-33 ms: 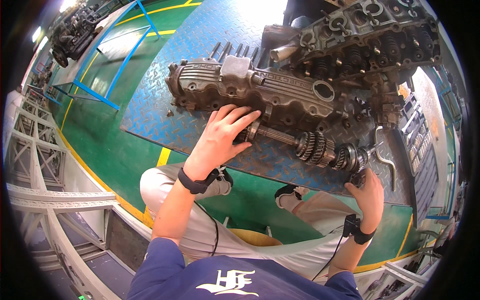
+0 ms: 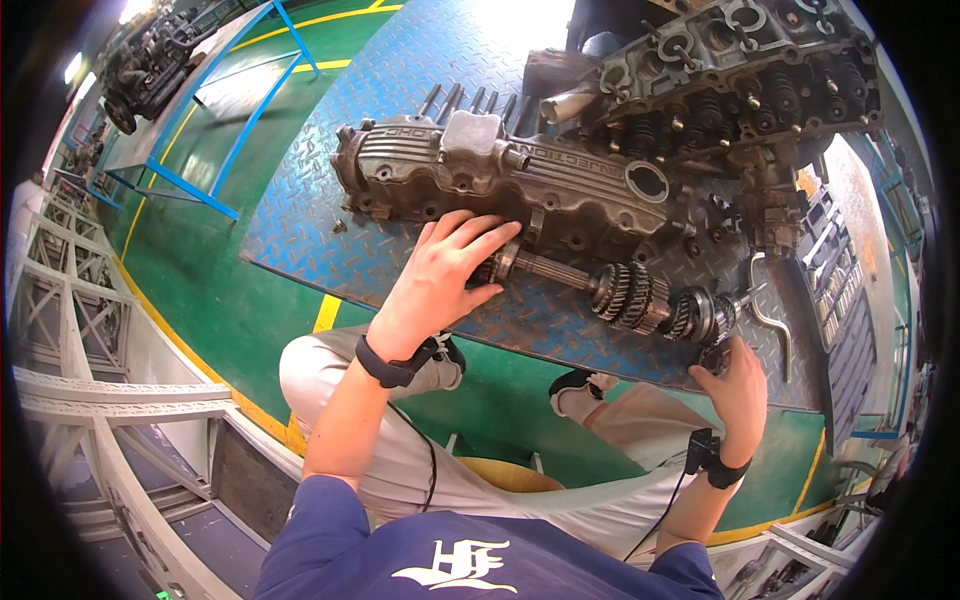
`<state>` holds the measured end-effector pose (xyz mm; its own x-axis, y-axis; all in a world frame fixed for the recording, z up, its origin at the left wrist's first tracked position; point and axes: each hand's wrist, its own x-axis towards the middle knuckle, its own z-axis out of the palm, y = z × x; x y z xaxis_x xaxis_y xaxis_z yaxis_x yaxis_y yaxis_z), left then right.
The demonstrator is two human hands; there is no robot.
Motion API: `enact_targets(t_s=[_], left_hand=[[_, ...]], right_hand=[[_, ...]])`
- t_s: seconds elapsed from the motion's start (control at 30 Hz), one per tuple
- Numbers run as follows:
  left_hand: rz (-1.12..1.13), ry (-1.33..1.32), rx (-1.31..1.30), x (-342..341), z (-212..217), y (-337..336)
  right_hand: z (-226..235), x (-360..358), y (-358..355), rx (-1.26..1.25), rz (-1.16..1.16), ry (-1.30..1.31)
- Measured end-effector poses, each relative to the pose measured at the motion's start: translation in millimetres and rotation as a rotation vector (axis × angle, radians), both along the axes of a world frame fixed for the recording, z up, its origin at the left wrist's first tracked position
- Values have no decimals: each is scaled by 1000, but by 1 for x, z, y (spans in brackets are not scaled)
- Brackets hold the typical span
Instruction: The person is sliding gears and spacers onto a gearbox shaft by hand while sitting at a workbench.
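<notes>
Head view: L hand [image 2: 445, 275] grasps the L end of gear shaft [image 2: 635, 298], fingers over top, thumb nr side. R hand [image 2: 738, 390] is at small dark part [image 2: 714, 356] nr shaft's R end; can't tell if gripped. Shaft lies on blue tread-plate worktop [image 2: 305, 215], in front of ribbed valve cover [image 2: 570, 180], w/ bent metal rod [image 2: 785, 345] to R & cyl. head [image 2: 700, 50] behind.

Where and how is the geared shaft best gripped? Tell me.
Probably by the slim stretch of the geared shaft, from above and the near side: it lies between the left hand and the wider middle gears, while the ribbed metal cover crowds the far side.
</notes>
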<state>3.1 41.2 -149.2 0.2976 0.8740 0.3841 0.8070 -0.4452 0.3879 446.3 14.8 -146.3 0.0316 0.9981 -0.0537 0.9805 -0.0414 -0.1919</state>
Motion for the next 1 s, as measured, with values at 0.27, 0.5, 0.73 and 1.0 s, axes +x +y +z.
enact_targets(t_s=[0.27,0.5,0.73,1.0], left_hand=[[2,0,-3,1,-1,2],[-6,10,47,-1,1,2],[-26,35,92,-7,-4,6],[-35,-7,90,-5,-5,7]], right_hand=[[4,-3,0,-9,-11,17],[-3,2,-1,47,6,40],[-5,6,-1,60,18,68],[6,-3,0,-14,-13,43]])
